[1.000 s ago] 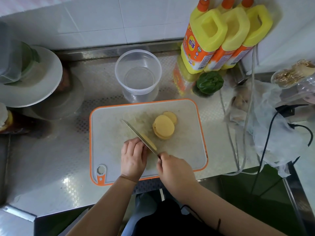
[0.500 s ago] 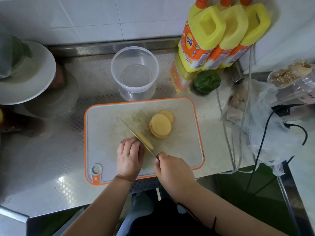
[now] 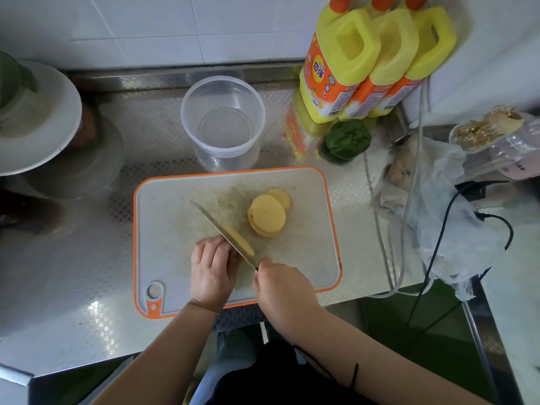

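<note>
Right hand (image 3: pixel 280 287) is closed round the handle of a knife (image 3: pixel 217 225), the handle itself hidden inside the fist; the blade runs up and to the left across the cutting board (image 3: pixel 175 244). Left hand (image 3: pixel 211 270) sits just left of the blade, fingers curled down over a potato piece (image 3: pixel 241 244) and pinning it to the board – the blade lies against the piece's cut face. A stack of potato slices (image 3: pixel 267 216) rests on the board to the right of the knife, apart from both hands. Behind the board on the steel desk (image 3: pixel 73 273) stands a clear plastic tub (image 3: pixel 223 118); yellow bottles (image 3: pixel 344 62) and a green pepper (image 3: pixel 347 138) stand further right – near the wall.
</note>
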A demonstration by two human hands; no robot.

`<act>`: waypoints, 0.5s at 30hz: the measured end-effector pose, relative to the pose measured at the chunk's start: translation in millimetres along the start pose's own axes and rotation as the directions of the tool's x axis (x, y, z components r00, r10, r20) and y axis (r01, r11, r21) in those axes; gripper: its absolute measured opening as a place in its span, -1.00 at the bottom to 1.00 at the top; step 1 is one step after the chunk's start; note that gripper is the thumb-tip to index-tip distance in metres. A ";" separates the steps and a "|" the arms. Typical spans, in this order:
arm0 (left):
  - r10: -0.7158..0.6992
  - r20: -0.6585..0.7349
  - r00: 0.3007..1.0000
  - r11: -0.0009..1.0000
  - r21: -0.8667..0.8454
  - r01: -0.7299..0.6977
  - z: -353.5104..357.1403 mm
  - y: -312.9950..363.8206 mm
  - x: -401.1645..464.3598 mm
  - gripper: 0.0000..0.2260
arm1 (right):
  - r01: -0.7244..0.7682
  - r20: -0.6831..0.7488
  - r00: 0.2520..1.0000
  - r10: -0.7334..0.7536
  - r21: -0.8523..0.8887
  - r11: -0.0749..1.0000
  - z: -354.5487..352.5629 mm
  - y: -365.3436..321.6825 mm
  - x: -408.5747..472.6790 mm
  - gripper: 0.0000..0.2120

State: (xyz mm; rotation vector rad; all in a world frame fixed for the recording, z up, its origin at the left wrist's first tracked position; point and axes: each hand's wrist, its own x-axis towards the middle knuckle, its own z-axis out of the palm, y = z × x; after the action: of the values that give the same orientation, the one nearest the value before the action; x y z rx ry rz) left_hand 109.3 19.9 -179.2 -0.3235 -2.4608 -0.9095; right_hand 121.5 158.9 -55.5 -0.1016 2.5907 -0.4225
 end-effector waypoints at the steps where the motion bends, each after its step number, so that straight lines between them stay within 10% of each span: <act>1: 0.000 -0.001 1.000 1.000 0.002 0.000 0.5 -0.1 0.5 -0.96 | -0.011 0.012 1.000 0.011 0.001 1.000 0.8 -0.5 1.7 -0.84; 15: -0.006 0.006 1.000 1.000 0.015 0.006 -0.8 4.2 4.3 -0.88 | -0.073 0.115 0.990 0.079 -0.056 0.996 3.8 -3.5 20.9 -0.83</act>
State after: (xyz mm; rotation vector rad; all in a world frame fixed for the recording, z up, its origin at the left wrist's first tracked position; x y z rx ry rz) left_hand 107.6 22.8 -174.1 -0.3141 -2.4738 -0.8937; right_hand 105.2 151.4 -67.4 -0.0440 2.4813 -0.3121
